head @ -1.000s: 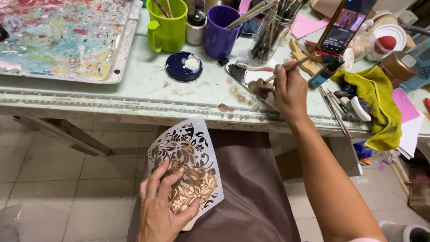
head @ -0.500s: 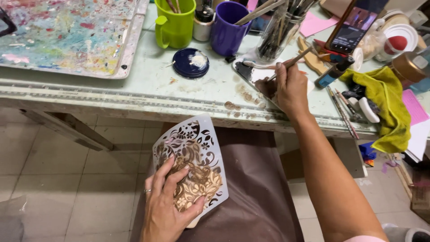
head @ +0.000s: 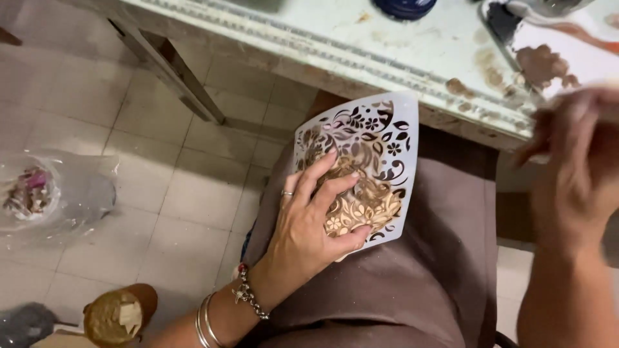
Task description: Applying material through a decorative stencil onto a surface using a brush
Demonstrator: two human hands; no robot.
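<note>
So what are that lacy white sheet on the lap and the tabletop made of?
The stencil looks like thin matte white plastic: its floral cut-outs are clean-edged, and it lies pressed flat under the left hand. The table seems to be pale painted wood or laminate, worn and smeared with brown paint; which of the two is unclear.

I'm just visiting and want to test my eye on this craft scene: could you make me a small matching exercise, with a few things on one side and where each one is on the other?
Things:
1. floral stencil
2. left hand
3. clear plastic bag
4. brown paint smears

Places:
A. on the tiled floor, far left
B. on the white palette on the table
C. lying on the brown lap
D. pressed flat on the stencil

Pairs: 1-C, 2-D, 3-A, 4-B
</note>
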